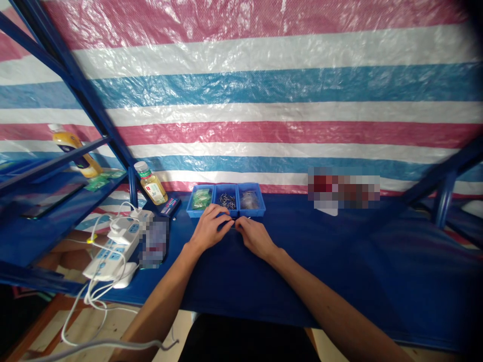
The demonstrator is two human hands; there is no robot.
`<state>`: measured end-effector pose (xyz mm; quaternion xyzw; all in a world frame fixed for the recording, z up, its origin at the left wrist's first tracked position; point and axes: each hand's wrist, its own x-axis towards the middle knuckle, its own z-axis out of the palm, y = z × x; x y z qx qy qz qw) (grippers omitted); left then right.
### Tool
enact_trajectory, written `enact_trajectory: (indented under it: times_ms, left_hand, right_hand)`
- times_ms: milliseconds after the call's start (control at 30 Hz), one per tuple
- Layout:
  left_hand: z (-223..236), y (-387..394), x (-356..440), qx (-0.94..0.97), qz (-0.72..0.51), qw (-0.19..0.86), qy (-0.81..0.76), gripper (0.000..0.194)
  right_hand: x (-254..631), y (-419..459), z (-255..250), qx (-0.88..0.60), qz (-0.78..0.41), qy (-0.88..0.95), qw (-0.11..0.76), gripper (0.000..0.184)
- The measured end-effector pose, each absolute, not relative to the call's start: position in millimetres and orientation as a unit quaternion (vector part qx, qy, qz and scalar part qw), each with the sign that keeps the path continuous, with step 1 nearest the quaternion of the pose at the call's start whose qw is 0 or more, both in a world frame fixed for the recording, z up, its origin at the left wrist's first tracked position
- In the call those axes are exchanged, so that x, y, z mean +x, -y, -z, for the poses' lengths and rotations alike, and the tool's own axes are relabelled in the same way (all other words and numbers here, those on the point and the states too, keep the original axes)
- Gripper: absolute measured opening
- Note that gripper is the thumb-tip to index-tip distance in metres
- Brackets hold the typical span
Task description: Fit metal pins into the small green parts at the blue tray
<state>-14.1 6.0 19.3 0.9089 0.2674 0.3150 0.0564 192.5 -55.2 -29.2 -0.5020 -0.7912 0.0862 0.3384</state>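
My left hand [210, 229] and my right hand [255, 237] meet over the blue tabletop [302, 281], just in front of a blue three-compartment tray [225, 213]. Their fingertips pinch something small and thin, perhaps a metal pin, though it is too small to identify. The tray's left compartment holds green packets [201, 199], the middle one several metal pins [227, 201], and the right one a clear bag [249, 200]. My left fingers touch the tray's front edge.
White power strips [113, 249] with tangled cables lie left of my hands, next to a pixelated object [153, 241]. A juice bottle [151, 183] stands behind them. Blue shelf frames [71, 85] rise at the left, and a pixelated object [343, 188] sits back right.
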Motion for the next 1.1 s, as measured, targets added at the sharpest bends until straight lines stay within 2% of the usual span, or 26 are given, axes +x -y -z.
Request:
enact_trajectory:
  times_ms: [233,700,1100]
  left_hand:
    - [-19.2,-2.9,-10.1,0.932,-0.261,0.092,-0.234,0.025]
    - [-10.6,-7.2,-8.3,0.925,-0.291,0.106,-0.22,0.025]
    - [-9.7,-6.8,-7.4,0.919,-0.307,0.115,-0.22,0.025]
  right_hand:
    - [194.0,58.5,23.1,-0.488,-0.095,0.762,0.415,0.022]
    - [189.8,57.7,23.8,-0.469,-0.114,0.751,0.451,0.014]
    - [190.0,55.1,27.8,-0.492,-0.108,0.727,0.467,0.017]
